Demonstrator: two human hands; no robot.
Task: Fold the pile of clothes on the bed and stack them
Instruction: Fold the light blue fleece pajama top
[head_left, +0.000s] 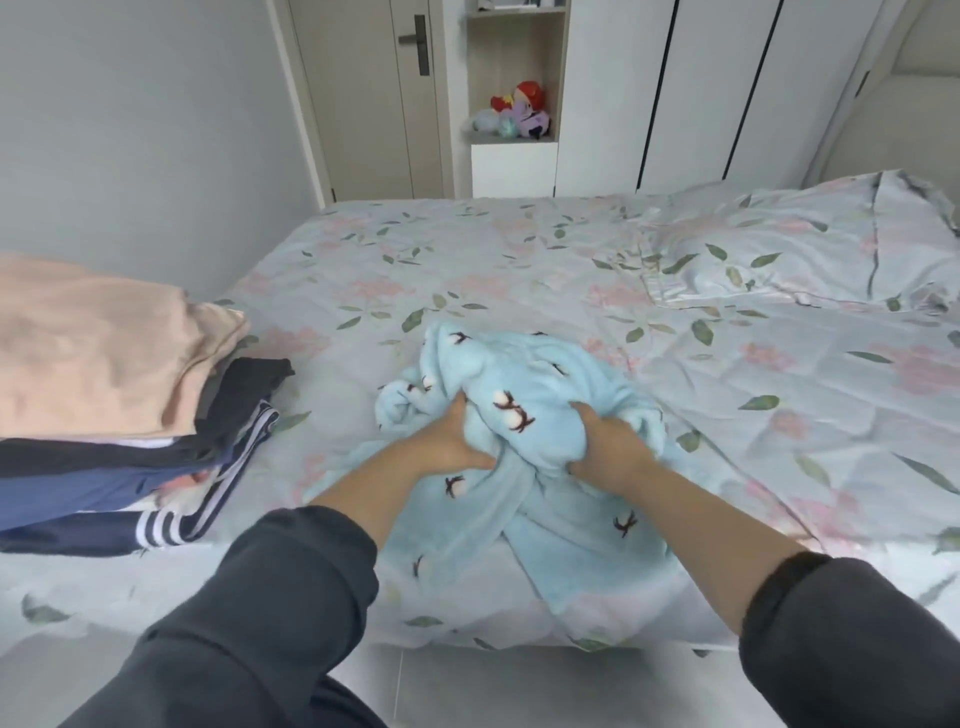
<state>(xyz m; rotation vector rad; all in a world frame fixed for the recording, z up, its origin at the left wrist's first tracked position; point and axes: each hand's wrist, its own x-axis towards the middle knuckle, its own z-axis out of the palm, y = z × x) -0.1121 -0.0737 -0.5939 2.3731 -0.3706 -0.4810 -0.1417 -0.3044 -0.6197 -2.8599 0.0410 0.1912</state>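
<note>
A pale blue fleece garment (530, 374) lies bunched near the front edge of the bed (467, 260), roughly in the middle of the view. Its pile is thick and fuzzy, and small white cotton-boll motifs with dark brown twigs are scattered over it. The cloth is heaped in soft rounded folds at the far end, while two flatter lengths trail toward the person and cross one another, one reaching over the bed's edge.

The left hand (451, 441) is clenched into the fleece on the left of the heap, its fingers buried in the fabric. The right hand (609, 449) grasps a fistful just beside it, on the right. Both forearms are bare, with dark grey sleeves (291, 597) pushed up toward the elbows.

The bed is covered by a thin, lightly creased sheet, pale grey-blue, printed with pink flowers and green leaves. At its left edge, well apart from the fleece, sits a stack of folded clothes (104, 457): a soft peach garment (93, 353) on top, dark and blue layers under it, and a navy piece with white stripes (171, 525) at the bottom. A pillow (810, 249) in the same floral print lies at the far right.

Beyond the bed stand a beige door (374, 98), a shelf (514, 137) holding plush toys (519, 111), and a white wardrobe (701, 88).
</note>
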